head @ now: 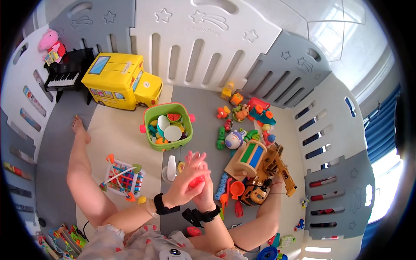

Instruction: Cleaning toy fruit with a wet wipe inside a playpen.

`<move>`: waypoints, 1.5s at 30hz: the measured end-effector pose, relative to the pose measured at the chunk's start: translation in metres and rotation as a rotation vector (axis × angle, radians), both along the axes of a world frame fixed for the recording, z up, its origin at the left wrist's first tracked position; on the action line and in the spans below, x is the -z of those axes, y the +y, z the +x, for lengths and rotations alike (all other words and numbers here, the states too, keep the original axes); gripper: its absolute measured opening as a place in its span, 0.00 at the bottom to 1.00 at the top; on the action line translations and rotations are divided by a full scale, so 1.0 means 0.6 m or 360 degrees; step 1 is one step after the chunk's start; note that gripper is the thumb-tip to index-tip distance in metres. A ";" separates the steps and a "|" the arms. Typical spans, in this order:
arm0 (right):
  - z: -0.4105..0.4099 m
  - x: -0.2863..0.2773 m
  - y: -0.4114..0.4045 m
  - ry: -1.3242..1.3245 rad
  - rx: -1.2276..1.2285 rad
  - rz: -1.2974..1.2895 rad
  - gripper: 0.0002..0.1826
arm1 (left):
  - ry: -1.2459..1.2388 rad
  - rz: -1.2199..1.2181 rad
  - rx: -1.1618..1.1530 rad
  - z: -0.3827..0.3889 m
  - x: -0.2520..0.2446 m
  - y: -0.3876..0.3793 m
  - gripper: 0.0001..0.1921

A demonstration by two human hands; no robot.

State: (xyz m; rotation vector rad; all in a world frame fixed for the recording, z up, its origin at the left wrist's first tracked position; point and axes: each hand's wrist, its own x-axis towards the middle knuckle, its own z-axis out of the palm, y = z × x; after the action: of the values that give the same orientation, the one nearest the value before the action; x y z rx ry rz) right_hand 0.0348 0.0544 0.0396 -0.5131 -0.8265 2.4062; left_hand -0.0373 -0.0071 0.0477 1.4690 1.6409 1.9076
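Note:
My left hand (187,180) and my right hand (204,191) are pressed together at the middle of the head view, around a small red toy (196,181) that shows between the palms; its kind is not clear. Which of the two grips it more cannot be seen. Just left of the hands stands a white-handled object (171,168) with a clear round base. Beyond them is a green toy basket (168,147) with pink handles, holding white cups (173,133), a watermelon slice toy (174,117) and other toy food. A cube of coloured elastic bands (125,178) lies at left.
A wooden drum toy (248,159), a yellow toy crane truck (256,192) and an orange toy pan (237,189) lie at right. A yellow bus-shaped box (113,81) and a black toy piano (68,70) stand at the back left. A white and grey playpen fence (208,29) surrounds everything.

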 end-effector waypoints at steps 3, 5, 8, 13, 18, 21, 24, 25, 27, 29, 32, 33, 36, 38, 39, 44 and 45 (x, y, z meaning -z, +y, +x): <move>-0.002 -0.006 -0.008 0.0123 -0.0056 -0.0163 0.23 | 0.0194 0.0091 -0.0017 -0.015 0.009 -0.002 0.10; 0.004 0.009 -0.014 -0.0020 -0.0138 0.0327 0.23 | -0.0283 0.0125 0.0021 -0.028 0.007 -0.004 0.10; 0.007 0.020 -0.027 -0.0411 0.0034 0.0936 0.21 | -0.0691 0.0186 0.0040 -0.020 0.011 -0.006 0.11; 0.001 0.036 -0.022 -0.0998 0.0488 0.1887 0.25 | -0.1617 0.0183 0.0252 0.007 0.022 -0.009 0.13; 0.000 0.074 0.009 -0.1045 0.0716 0.2115 0.27 | -0.1706 0.0247 0.0312 0.016 0.038 -0.001 0.17; 0.003 0.058 0.026 -0.1104 0.0729 0.2239 0.24 | -0.1880 0.0304 0.0429 0.006 0.038 0.008 0.18; -0.003 0.048 0.039 -0.1188 0.0638 0.2147 0.23 | -0.2037 0.0323 0.0413 -0.003 0.032 0.015 0.16; -0.005 0.052 0.039 -0.1183 0.0626 0.2139 0.23 | -0.2087 0.0330 0.0417 -0.007 0.036 0.016 0.16; -0.007 0.063 0.042 -0.1248 0.0491 0.1876 0.25 | -0.2112 0.0326 0.0372 -0.013 0.042 0.015 0.14; -0.005 0.077 0.060 -0.1264 0.0432 0.1429 0.26 | -0.2117 0.0443 0.0229 -0.031 0.040 0.014 0.14; 0.005 0.067 0.072 -0.0909 0.0386 0.0752 0.23 | -0.2051 0.0399 0.0217 -0.087 0.060 -0.003 0.15; 0.003 0.046 0.067 -0.0736 0.0432 0.0788 0.22 | -0.2007 0.0331 0.0311 -0.097 0.057 -0.008 0.15; -0.009 0.029 0.038 -0.0493 0.0301 0.1061 0.24 | -0.1947 0.0118 0.0290 -0.063 0.041 -0.002 0.15; -0.024 0.027 0.010 -0.0564 0.0284 0.1799 0.23 | -0.2190 0.0007 -0.0049 -0.032 0.040 0.009 0.14; -0.031 0.024 0.000 -0.0735 0.0361 0.2380 0.22 | -0.2188 0.0012 -0.0050 -0.034 0.045 0.005 0.14; -0.025 0.028 -0.005 -0.0421 0.0600 0.1916 0.15 | -0.2456 0.0055 0.0156 -0.068 0.057 0.002 0.10; -0.020 0.033 -0.007 -0.0412 0.0602 0.1904 0.15 | -0.2321 0.0090 0.0151 -0.085 0.061 0.000 0.10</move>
State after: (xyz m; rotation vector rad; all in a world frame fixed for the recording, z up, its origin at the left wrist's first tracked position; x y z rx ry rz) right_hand 0.0226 0.0504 0.0200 -0.4068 -1.8433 1.1756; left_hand -0.0882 -0.0069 0.0113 -0.0811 0.7398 2.0252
